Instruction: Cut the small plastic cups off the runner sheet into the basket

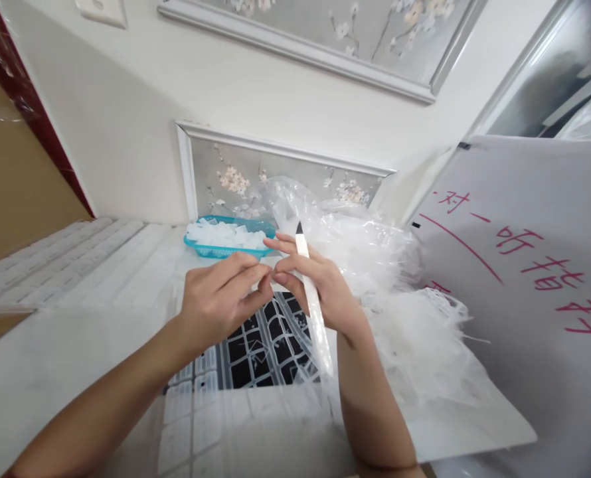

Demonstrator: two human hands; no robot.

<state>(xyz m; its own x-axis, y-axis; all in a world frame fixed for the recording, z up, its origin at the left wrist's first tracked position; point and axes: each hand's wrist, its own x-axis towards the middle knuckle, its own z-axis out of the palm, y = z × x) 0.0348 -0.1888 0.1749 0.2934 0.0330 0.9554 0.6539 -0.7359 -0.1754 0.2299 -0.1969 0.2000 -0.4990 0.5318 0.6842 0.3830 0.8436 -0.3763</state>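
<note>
Left hand (pixel 223 292): grip pressed together — contents unclear
Right hand (pixel 328 289): grip around one dark-tipped tool (pixel 312 295)
Blue basket (pixel 216 251): one — right hand's ten o'clock

Left hand (pixel 223 295) beside right hand (pixel 333 292), white tool (pixel 314 312) (dark-tipped) held in right fingers (pixel 289 264), blue basket (pixel 213 251) of pale pieces (pixel 223 234) beyond

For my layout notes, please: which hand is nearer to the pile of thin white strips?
Right. The right hand is just left of the strip pile; the left hand is farther left.

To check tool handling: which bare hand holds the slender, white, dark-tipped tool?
The right hand, with the tool lying across it; the left hand has none.
</note>
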